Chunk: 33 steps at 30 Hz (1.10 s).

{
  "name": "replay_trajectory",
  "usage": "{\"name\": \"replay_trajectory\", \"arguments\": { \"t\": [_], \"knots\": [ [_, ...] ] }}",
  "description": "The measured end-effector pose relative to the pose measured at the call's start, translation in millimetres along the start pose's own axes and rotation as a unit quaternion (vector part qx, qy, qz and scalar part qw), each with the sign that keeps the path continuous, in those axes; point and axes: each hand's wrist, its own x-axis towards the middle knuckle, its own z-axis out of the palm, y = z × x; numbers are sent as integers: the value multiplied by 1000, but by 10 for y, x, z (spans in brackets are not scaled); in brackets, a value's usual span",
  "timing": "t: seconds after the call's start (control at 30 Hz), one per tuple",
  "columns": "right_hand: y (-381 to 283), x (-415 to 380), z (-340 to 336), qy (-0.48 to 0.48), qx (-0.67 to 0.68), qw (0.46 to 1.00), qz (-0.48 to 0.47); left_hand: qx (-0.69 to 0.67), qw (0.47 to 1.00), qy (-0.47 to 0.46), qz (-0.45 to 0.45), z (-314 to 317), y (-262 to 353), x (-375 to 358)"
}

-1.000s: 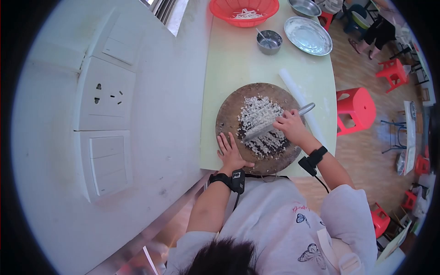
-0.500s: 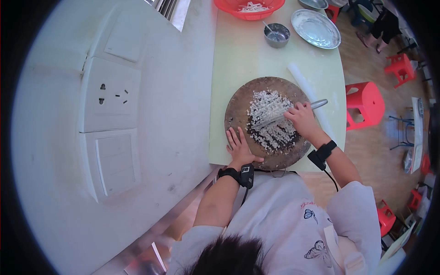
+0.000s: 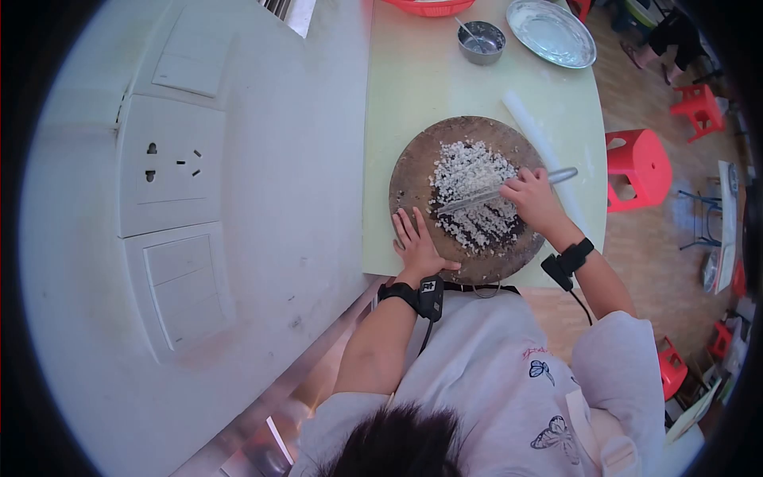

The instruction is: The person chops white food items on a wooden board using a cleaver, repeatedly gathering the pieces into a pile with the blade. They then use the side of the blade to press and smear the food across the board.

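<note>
A round wooden chopping board (image 3: 412,163) lies near the front edge of the table. Small white chopped pieces (image 3: 469,168) are spread over its middle. My right hand (image 3: 534,199) is closed on a knife (image 3: 477,199), whose blade lies across the chopped pieces; its metal handle end sticks out to the right. My left hand (image 3: 419,248) rests on the board's lower left edge with fingers spread, holding nothing. A white rolling pin-like cylinder (image 3: 540,147) lies just beyond the board on the right, partly hidden by my right hand and the knife.
Farther back on the table (image 3: 429,87) stand a small metal bowl (image 3: 482,48) with a utensil in it, a round metal tray (image 3: 552,33) and a red basket (image 3: 429,7). A wall (image 3: 302,191) runs along the left. Red stools (image 3: 642,168) stand on the floor at right, and another person's legs (image 3: 668,49) show behind.
The view has shifted slightly, so the board appears a little higher and the basket is more cut off. Both hands stay in about the same places, the knife still across the pieces.
</note>
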Motion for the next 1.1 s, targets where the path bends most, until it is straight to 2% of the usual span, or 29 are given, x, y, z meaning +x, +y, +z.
{"name": "replay_trajectory", "arguments": {
  "t": [0.07, 0.17, 0.37, 0.5, 0.6, 0.73, 0.8, 0.9, 1.03, 1.1],
  "knots": [
    [23, 69, -59, -32, -19, 999, -24, 2, 1000, -2, -2, -7, 18, 2],
    [12, 45, -138, 24, 10, 999, -21, 5, 1000, -5, -7, -24, 4, 7],
    [-102, 12, -82, 3, 0, 999, -47, 21, 1000, 15, 7, 15, 0, -7],
    [-184, -59, 27, 11, 43, 999, 9, 24, 1000, 2, 3, 33, 0, 1],
    [-221, 12, -46, -8, 10, 1000, -20, 16, 1000, 12, 0, 61, -20, 24],
    [-265, -120, -52, 3, 75, 996, 45, 23, 1000, 5, 8, 77, -48, 33],
    [-232, -198, -31, -79, 94, 987, 100, 27, 1000, 7, -4, 96, -35, 45],
    [-268, -309, -83, -40, 160, 975, 147, 15, 1000, 1, -4, 70, -34, 42],
    [-339, -445, -47, -30, 114, 981, 156, 17, 1000, 7, 4, 85, -19, 47],
    [-382, -421, -99, -83, 131, 963, 219, 27, 999, -11, -20, 65, -3, 46]
  ]
}}
